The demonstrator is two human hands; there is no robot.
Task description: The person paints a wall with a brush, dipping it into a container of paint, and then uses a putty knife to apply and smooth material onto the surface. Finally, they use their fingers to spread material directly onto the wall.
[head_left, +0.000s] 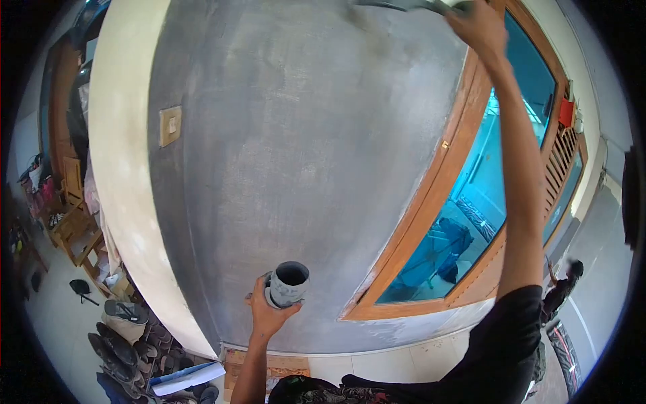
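My left hand (268, 310) is wrapped round a grey-smeared cup (288, 291), held upright in front of the lower wall; its inside is dark. Up at the top right, my right hand (479, 32) is closed on the handle of a dark, thin tool (383, 5). The upper frame edge cuts the tool off, so its exact kind cannot be made out. It lies against or close to the grey wall (289, 148), whose coat looks uneven, with lighter and darker patches. A brownish blur shows on the wall just under the tool.
A wood-framed window (431, 236) borders the wall at right. A light switch (171, 126) sits at left beside a cream pillar (124, 135). Shoes (111, 347) and a blue-white box (188, 378) crowd the floor at lower left. Cardboard (269, 365) lies at the wall's foot. Another person (564, 289) is far right.
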